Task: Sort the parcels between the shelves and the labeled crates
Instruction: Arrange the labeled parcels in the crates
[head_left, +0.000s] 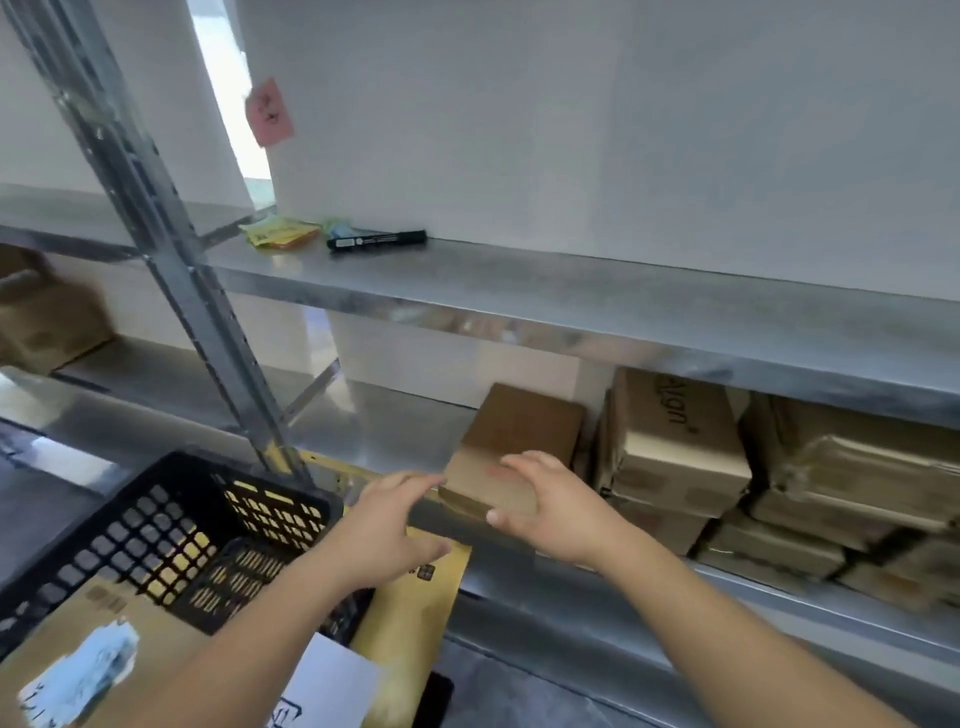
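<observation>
A person's bare forearms reach over a black perforated plastic crate (171, 525), where a flat brown cardboard parcel with a torn blue-and-white label (104, 649) already lies, beside a yellow padded envelope (415, 597) propped between crate and shelving. The left hand (387, 535) touches the near left corner of a small plain brown cardboard box (506, 452) with straight fingers, while the right hand (550, 506) curls over its front edge; the box sits at the lip of the lower steel shelf (395, 426). Just beyond, a stack of taped cardboard parcels (727, 467) apparently awaits sorting, suggesting the job is under way, far from finished. Above, a black marker pen (376, 241) and yellow sticky notes (280, 235) rest on the upper steel shelf (571, 291).
</observation>
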